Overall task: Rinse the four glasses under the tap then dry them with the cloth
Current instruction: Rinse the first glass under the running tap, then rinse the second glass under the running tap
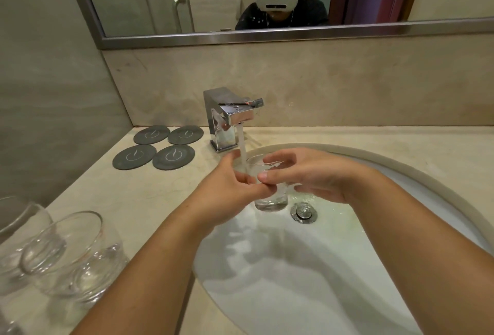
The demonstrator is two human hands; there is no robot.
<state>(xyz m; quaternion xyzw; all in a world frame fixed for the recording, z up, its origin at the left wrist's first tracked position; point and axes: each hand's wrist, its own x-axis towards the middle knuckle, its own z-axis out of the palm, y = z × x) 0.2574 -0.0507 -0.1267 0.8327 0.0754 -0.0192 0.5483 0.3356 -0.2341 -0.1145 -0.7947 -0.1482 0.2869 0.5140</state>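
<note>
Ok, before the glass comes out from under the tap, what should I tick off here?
1. Water running from tap: ok.
2. Stream lands in glass: ok.
3. Left hand and right hand both on the glass: ok.
4. Glass over sink, not counter: ok.
5. Other glasses waiting on counter: ok.
6. Drying cloth within reach: cannot tell, none in view.

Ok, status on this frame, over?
Left hand and right hand both gripping glass under running tap, over sink. Other glasses waiting on counter. Nothing obstructing.
</note>
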